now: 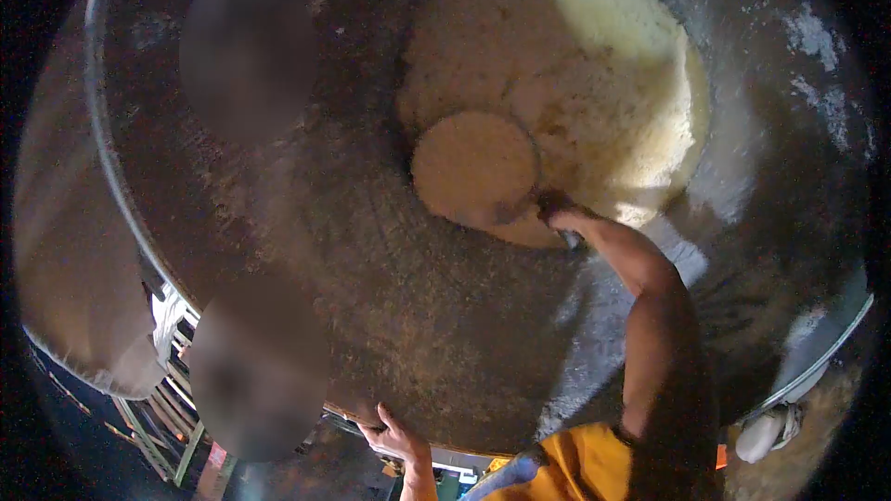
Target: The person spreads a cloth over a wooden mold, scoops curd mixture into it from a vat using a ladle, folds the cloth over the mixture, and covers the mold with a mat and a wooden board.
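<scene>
A large round metal vessel with dark, stained sloping walls fills most of the head view. A pale, crumbly mass lies in its bottom. My right arm reaches down into the vessel, and my right hand is closed at the near right edge of a round shallow pan. The pan has a thin dark rim and looks full of the same pale stuff; whether its base is mesh or solid I cannot tell. At the vessel's near rim, my left hand grips the edge, thumb inside, with the other fingers mostly hidden.
Another large, rounded brownish vessel stands at the left. Slatted bars show below it. A whitish bundle lies outside the rim at the lower right. Two blurred oval patches cover parts of the left side. White residue marks the right wall.
</scene>
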`<state>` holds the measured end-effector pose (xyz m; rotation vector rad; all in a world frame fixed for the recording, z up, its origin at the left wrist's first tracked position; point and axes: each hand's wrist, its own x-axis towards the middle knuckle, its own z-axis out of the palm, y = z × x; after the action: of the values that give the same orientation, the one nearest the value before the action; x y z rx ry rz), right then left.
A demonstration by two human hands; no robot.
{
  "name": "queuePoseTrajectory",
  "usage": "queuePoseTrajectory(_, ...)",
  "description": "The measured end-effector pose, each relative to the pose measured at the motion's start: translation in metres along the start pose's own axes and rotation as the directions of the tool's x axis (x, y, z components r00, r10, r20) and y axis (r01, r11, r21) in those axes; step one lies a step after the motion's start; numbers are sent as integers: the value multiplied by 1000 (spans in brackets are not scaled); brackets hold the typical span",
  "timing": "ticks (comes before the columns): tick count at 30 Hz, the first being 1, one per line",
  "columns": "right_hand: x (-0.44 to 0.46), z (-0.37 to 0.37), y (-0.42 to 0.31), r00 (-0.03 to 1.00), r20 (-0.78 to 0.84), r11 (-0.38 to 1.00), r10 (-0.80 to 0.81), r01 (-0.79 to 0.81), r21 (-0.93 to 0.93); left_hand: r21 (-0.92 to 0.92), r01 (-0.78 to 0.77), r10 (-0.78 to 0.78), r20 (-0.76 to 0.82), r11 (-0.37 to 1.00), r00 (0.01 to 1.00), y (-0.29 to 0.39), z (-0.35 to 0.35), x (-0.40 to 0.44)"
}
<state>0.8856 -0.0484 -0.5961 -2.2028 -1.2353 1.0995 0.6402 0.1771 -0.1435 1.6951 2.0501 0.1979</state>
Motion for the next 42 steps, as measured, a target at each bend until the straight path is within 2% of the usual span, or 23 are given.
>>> queuePoseTrajectory(1,-13,-48,-32,938,284,923,198,-276,268,-43,-17,16,-7,999,1000,3,-2,-2)
queuePoseTrajectory(3,-53,-60,-61,772,590,768,236,-520,374,-127,-51,48,-26,991,999,15,-6,-3)
queuePoseTrajectory(5,-102,-47,-92,748,574,670,333,-616,415,-128,-77,77,-3,989,997,17,-22,7)
queuePoseTrajectory(6,-127,-55,-122,691,555,482,463,-722,496,-128,-90,92,8,988,996,20,-33,15)
queuePoseTrajectory(7,-144,-77,-148,658,536,507,528,-751,422,-144,-110,108,-16,983,994,24,-37,15)
queuePoseTrajectory(9,-185,-113,-184,578,604,421,549,-815,398,-153,-144,149,18,978,989,20,-46,16)
queuePoseTrajectory(10,-207,-129,-198,529,693,301,490,-848,436,-158,-163,170,33,974,985,18,-54,18)
queuePoseTrajectory(11,-215,-173,-230,524,676,333,518,-852,404,-110,-194,198,23,975,980,37,-60,17)
queuePoseTrajectory(12,-231,-194,-251,516,665,360,540,-856,371,-58,-75,80,78,995,994,58,-74,7)
queuePoseTrajectory(14,-267,-221,-283,496,648,403,578,-864,301,2,-252,252,13,968,968,49,-92,6)
queuePoseTrajectory(17,-301,-269,-339,576,574,512,582,-808,291,-120,-310,312,0,943,950,21,-113,15)
queuePoseTrajectory(20,-327,-299,-368,634,506,504,585,-773,386,-186,-318,313,-57,930,948,-25,-111,17)
queuePoseTrajectory(22,-326,-324,-409,660,446,605,604,-745,282,-616,-61,95,23,785,995,-42,-114,12)
queuePoseTrajectory(23,-326,-335,-435,689,407,661,599,-713,233,-625,-84,113,7,776,994,-54,-119,13)
queuePoseTrajectory(24,-327,-342,-463,719,370,713,589,-677,181,-712,48,14,81,701,997,-69,-118,11)
queuePoseTrajectory(27,-327,-341,-534,752,337,781,567,-621,71,-693,63,-30,60,719,998,-134,-121,3)
queuePoseTrajectory(29,-325,-330,-587,759,346,820,551,-570,-56,-696,124,-49,127,707,991,-184,-143,-8)
queuePoseTrajectory(32,-332,-283,-688,785,343,854,516,-503,-133,-666,243,-121,225,705,967,-290,-171,-38)
queuePoseTrajectory(33,-329,-266,-694,763,438,877,475,-451,-167,-634,255,-146,220,730,965,-324,-182,-49)
queuePoseTrajectory(35,-338,-211,-746,734,497,883,462,-434,-179,-587,261,-190,182,767,965,-398,-184,-74)
queuePoseTrajectory(37,-344,-147,-769,721,585,927,372,-324,-189,-558,386,-297,247,735,922,-455,-197,-94)
queuePoseTrajectory(39,-360,-74,-810,663,682,950,308,-175,-260,-556,439,-327,293,706,898,-499,-197,-106)
queuePoseTrajectory(42,-364,42,-862,496,839,960,223,36,-276,-725,441,-372,268,530,889,-524,-196,-95)
